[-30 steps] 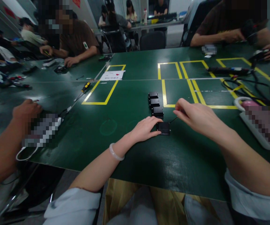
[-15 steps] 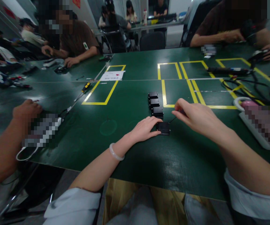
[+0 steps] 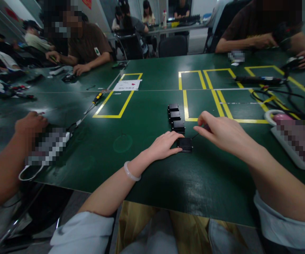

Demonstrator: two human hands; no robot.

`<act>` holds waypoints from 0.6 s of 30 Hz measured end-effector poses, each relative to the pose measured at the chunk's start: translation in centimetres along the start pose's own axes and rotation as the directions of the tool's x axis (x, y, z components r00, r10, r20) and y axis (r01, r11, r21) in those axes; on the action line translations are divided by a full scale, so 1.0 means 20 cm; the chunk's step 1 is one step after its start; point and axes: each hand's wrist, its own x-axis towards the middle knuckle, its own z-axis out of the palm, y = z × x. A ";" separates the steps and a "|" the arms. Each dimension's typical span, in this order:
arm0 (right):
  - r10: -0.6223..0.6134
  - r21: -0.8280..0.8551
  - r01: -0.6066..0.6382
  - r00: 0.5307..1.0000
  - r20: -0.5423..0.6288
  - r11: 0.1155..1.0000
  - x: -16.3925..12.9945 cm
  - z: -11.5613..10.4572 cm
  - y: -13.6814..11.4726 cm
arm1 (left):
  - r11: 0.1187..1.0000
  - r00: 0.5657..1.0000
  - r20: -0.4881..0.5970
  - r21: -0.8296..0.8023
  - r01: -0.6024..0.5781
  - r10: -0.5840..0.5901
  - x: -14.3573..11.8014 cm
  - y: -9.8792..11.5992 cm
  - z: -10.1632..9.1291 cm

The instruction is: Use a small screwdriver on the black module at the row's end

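Observation:
A small black rectangular block [image 3: 185, 145] lies flat on the green table near its front part. My left hand [image 3: 165, 144] grips its left side, thumb at the near corner and fingers along the far edge. My right hand [image 3: 212, 124] is closed on a thin dark-shafted tool [image 3: 195, 135], whose handle is hidden in the fingers. The tool slants down left, with its tip at the block's far right corner, by a small screw-like stub. Just beyond my left fingers, three similar black blocks [image 3: 178, 126] stand in a row running away from me.
Yellow tape outlines [image 3: 185, 106] mark the green table [image 3: 152, 183]. At right lie a white tray [image 3: 287, 150] and black cables [image 3: 281, 98]. A yellow-black screwdriver [image 3: 97, 98] and a paper sheet [image 3: 127, 85] lie to the left. A co-worker's hand [image 3: 32, 121] rests at far left.
My hands, the block and the tool stay practically in place. Across the table, the seated person's hand at left has shifted slightly, and something yellowish shows in it.

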 end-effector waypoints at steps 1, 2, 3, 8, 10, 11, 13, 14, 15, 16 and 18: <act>0.000 -0.013 0.000 1.000 0.004 1.000 0.00 0.00 0.00 | 1.000 1.000 0.000 0.002 -0.001 0.001 0.00 0.00 0.00; -0.002 -0.018 0.002 1.000 0.009 1.000 0.00 0.00 0.00 | 1.000 1.000 -0.001 0.005 -0.002 0.002 0.00 0.00 0.00; -0.007 -0.014 0.008 1.000 0.014 1.000 0.00 0.00 0.01 | 1.000 1.000 -0.004 0.007 -0.003 0.003 0.00 0.00 0.00; -0.037 0.054 0.036 0.999 0.017 0.998 0.00 0.01 0.02 | 1.000 1.000 -0.001 0.005 -0.001 0.001 0.00 0.00 0.00; -0.036 0.066 0.035 0.999 0.014 0.997 0.00 0.01 0.01 | 1.000 1.000 -0.001 0.006 -0.005 0.005 0.00 0.00 0.00; -0.031 0.067 0.030 0.999 0.011 0.997 -0.01 0.01 0.01 | 1.000 1.000 -0.002 0.006 -0.008 0.008 0.00 0.00 0.00; -0.021 0.066 0.020 1.000 0.006 0.998 -0.01 0.01 0.00 | 1.000 1.000 -0.001 0.004 -0.011 0.011 0.00 0.00 0.00; -0.015 0.062 0.015 1.000 0.005 0.998 -0.01 0.00 0.00 | 1.000 1.000 -0.001 0.003 -0.011 0.011 0.00 0.00 0.00; -0.011 0.058 0.011 1.000 0.004 0.998 -0.01 0.00 0.00 | 1.000 1.000 -0.001 0.003 -0.011 0.011 0.00 0.00 0.00; -0.008 0.051 0.008 1.000 0.004 0.999 -0.01 0.00 0.00 | 1.000 1.000 -0.001 0.002 -0.012 0.012 0.00 0.00 0.00; -0.003 0.040 0.003 1.000 0.004 0.999 0.00 0.01 0.00 | 1.000 1.000 -0.004 0.004 -0.014 0.014 0.00 0.00 0.00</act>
